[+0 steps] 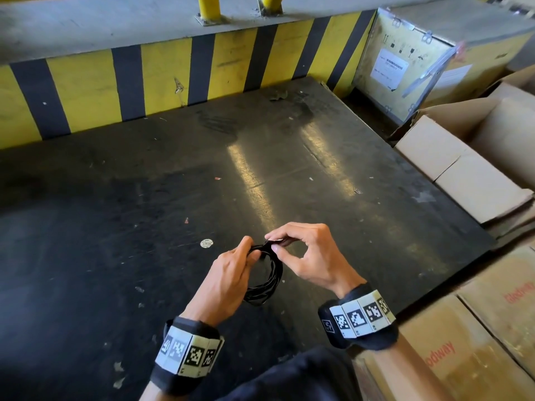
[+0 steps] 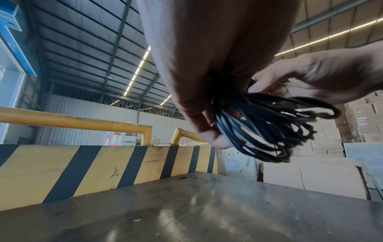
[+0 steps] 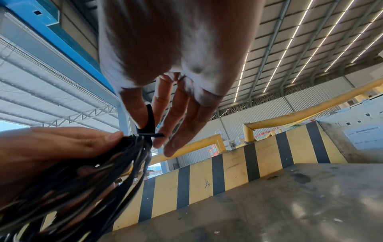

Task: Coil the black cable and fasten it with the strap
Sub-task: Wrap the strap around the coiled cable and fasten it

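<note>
Head view: dark metal table point(image 1: 144, 198), cardboard boxes point(image 1: 463, 169) to the right. Black cable point(image 1: 272, 276) already coiled, held in air above the table. Left hand point(image 1: 231, 273) clamps the bundle's top. Right hand point(image 1: 309, 256) pinches strap point(image 3: 149, 122) at the bundle; wrapping begun, fastening apparently unfinished

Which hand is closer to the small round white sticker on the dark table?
Left. The left hand, gripping the coiled black cable, is beside the small round white sticker. The right hand, pinching the black strap, is farther right.
</note>
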Motion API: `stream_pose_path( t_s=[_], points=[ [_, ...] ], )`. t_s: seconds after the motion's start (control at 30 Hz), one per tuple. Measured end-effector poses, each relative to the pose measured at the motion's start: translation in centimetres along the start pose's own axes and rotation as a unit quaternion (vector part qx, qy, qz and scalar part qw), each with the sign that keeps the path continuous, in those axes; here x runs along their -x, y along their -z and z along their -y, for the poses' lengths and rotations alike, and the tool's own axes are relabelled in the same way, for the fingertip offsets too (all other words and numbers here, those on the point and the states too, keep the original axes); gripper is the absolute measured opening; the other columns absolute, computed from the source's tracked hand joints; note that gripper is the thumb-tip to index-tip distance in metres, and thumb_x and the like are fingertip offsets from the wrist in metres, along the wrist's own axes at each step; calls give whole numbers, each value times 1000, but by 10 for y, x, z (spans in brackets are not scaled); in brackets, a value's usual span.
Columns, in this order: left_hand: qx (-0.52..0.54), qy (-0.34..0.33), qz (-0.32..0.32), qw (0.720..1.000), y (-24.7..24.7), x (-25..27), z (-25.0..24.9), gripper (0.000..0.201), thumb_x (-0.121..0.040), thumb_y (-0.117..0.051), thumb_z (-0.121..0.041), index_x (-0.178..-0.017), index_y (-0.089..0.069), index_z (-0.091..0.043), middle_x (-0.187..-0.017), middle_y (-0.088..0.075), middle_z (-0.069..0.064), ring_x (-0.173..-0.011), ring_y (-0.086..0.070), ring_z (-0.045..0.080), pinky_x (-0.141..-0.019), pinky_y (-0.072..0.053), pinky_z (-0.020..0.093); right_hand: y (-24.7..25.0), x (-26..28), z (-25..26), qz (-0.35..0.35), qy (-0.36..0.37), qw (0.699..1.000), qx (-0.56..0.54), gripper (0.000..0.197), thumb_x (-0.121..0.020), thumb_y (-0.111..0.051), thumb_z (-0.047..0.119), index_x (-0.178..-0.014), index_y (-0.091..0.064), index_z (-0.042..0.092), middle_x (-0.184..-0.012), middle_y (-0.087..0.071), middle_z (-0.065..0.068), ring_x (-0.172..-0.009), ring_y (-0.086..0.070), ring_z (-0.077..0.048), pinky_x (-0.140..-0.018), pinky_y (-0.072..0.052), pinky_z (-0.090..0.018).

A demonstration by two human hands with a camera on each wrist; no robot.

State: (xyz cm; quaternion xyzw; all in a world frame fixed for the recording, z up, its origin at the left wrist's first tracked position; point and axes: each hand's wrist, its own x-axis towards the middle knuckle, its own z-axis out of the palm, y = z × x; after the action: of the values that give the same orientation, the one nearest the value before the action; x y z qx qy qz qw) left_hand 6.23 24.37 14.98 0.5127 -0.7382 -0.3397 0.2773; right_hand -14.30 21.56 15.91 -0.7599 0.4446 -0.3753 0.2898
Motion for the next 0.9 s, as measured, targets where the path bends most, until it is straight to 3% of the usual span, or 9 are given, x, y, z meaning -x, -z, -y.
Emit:
stream_pose_path(
  t_s=[0.27,0.4,0.5,0.6,0.7,0.77,0.9],
  points=[
    [32,-2,-11,999,-1,-3,-2,29,-108,-38,-31,-87,-44,-10,-60,-41,-6,-55,-32,12,-54,-34,34,-4,1,4,0,-97,995,-35,11,-98,-65,20,-101,-75,18,-87,-79,5,-83,-74,-12,-80,-59,-35],
    [55,5,-13,998,-4,-3,-5,29,-107,-38,-30,-85,-40,-11,-57,-35,-5,-53,-29,11,-52,-30,30,-2,-2,4,38,-114,991,-60,16,-103,-58,18,-105,-74,18,-93,-78,2,-87,-72,-15,-83,-57,-41],
    [62,14,-15,998,-6,-4,-6,28,-106,-38,-32,-85,-39,-14,-57,-35,-4,-53,-29,10,-51,-31,32,3,-3,8,70,-141,981,-113,24,-99,-54,12,-113,-73,17,-105,-78,-1,-101,-72,-18,-95,-55,-42],
    [75,30,-18,997,-7,-5,-7,26,-106,-38,-32,-84,-39,-18,-57,-37,-3,-52,-32,13,-51,-39,46,10,0,11,117,-126,978,-116,43,-83,-62,8,-124,-67,20,-112,-76,-2,-103,-71,-19,-99,-54,-37],
    [88,43,-11,995,-7,-8,-6,27,-107,-38,-30,-81,-38,-28,-59,-38,-1,-53,-34,16,-52,-41,53,12,2,9,136,-100,980,-106,57,-76,-71,1,-130,-62,20,-118,-73,1,-107,-71,-16,-101,-55,-32],
    [95,48,-3,994,-8,-10,-7,27,-108,-38,-31,-80,-37,-28,-60,-37,-1,-53,-33,17,-52,-41,54,9,3,6,110,-93,985,-95,55,-76,-76,0,-127,-65,18,-115,-74,2,-105,-72,-13,-99,-55,-26],
    [125,63,11,990,-12,-13,-8,27,-107,-38,-33,-84,-39,-20,-62,-34,-5,-55,-30,15,-51,-40,54,3,3,0,31,-69,995,-72,32,-81,-85,8,-109,-73,14,-99,-79,3,-92,-74,-10,-89,-56,-20]
  ],
)
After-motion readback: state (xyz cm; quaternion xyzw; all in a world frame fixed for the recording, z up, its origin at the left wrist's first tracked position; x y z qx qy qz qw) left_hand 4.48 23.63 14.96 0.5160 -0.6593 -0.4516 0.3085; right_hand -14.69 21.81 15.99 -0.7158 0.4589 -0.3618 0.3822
